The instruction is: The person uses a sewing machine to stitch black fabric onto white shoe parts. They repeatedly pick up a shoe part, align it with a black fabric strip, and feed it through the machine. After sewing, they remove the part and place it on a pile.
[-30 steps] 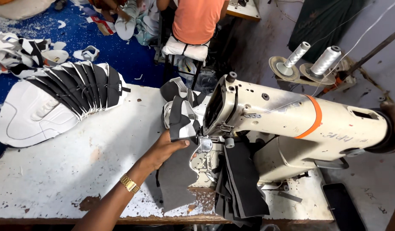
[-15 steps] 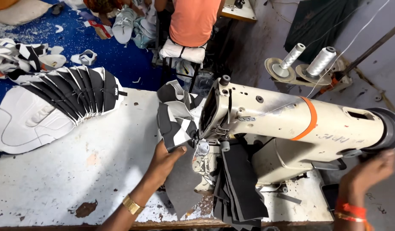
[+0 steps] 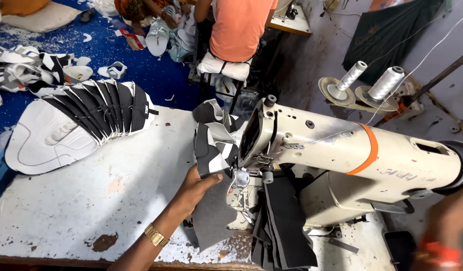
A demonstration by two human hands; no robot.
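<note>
Right hand (image 3: pixel 444 236), lower right corner: blurred, orange band at wrist, close under the sewing machine's handwheel (image 3: pixel 462 165); cannot tell whether fingers are closed or loose. Stack of dark fabric strips (image 3: pixel 284 226) hangs off the table's front edge below the machine head. Left hand (image 3: pixel 196 188), gold watch (image 3: pixel 155 236) on wrist, fingers curled over a grey-and-white shoe upper piece (image 3: pixel 211 160), thumb on top, pressing it against the needle area (image 3: pixel 240 176). Grey tail of the piece lies flat toward the table edge. Cream sewing machine (image 3: pixel 341 150) with orange band, on a worn white table (image 3: pixel 91 200). Far left: fanned pile of black and white cut pieces (image 3: pixel 76 125). Behind: two thread cones (image 3: pixel 369 80), a seated person in an orange shirt (image 3: pixel 241 25), blue floor with scraps (image 3: pixel 116 50).
</note>
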